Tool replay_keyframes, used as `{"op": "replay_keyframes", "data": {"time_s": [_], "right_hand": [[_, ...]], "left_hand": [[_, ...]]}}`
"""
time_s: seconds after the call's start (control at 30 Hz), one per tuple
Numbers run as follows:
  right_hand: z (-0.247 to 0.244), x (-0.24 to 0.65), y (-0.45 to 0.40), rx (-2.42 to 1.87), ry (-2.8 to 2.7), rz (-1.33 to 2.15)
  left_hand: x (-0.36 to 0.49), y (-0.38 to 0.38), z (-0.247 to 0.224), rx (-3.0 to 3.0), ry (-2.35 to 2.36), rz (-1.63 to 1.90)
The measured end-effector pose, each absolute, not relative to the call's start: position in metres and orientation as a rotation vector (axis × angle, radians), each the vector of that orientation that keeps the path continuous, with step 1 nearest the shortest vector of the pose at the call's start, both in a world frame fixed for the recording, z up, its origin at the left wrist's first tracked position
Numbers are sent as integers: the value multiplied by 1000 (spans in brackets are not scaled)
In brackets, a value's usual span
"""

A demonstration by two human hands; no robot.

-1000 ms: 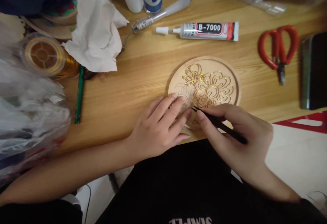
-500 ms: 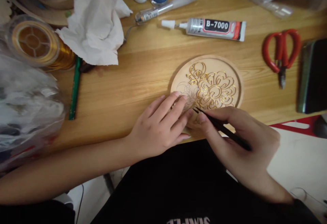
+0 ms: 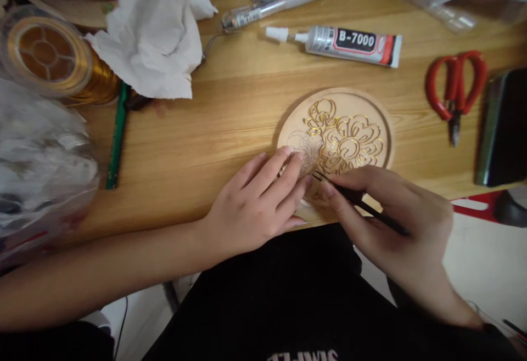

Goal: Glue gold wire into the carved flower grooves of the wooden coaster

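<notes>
A round wooden plate [image 3: 389, 125] lies at the table's front edge. Gold wire shaped into a large flower [image 3: 349, 146] and a smaller motif [image 3: 323, 117] covers its upper and right parts; a pencilled drawing [image 3: 302, 147] shows on the left. My left hand [image 3: 259, 202] rests with fingers stretched out on the plate's lower left rim. Between thumb and fingers my right hand [image 3: 403, 224] pinches black tweezers [image 3: 358, 199], their tips over the plate's lower part beside my left fingertips. Whether the tips hold any wire is too small to tell.
Behind the plate lie a B-7000 glue tube [image 3: 354, 45] and a clear pen [image 3: 280, 5]. Red-handled cutters [image 3: 455, 92] and a dark phone-like slab [image 3: 502, 128] are at right. Left are crumpled tissue [image 3: 152, 32], a gold wire spool [image 3: 49, 56], a green pencil [image 3: 118, 136] and plastic bags [image 3: 41, 158].
The view has shifted slightly. Both hands stay nearly in place on and over the plate; the tweezers' tips look a little further apart than before.
</notes>
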State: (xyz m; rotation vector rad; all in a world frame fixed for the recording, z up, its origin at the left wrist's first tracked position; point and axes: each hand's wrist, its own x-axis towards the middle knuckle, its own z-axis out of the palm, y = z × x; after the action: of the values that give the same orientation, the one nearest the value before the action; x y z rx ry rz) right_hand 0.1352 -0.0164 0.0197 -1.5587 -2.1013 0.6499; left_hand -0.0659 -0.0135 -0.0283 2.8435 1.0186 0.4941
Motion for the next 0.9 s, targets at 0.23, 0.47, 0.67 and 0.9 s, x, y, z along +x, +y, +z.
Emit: {"op": "replay_keyframes", "data": {"time_s": [0.23,0.47,0.67,0.9], "right_hand": [[18,147,-4,-1379,-2222,682],[18,153,2,-1304,-2255,761],[19,157,6,-1263,-2324,751],[22,160,11,-1227,-2394,708]], "left_hand": [[-66,-16,-28,2847,1040,476],[-65,-15,-28,2863,1049,456],[-65,-15,-27,2868,1054,455],[-66,-16,-27,2867,1048,451]]}}
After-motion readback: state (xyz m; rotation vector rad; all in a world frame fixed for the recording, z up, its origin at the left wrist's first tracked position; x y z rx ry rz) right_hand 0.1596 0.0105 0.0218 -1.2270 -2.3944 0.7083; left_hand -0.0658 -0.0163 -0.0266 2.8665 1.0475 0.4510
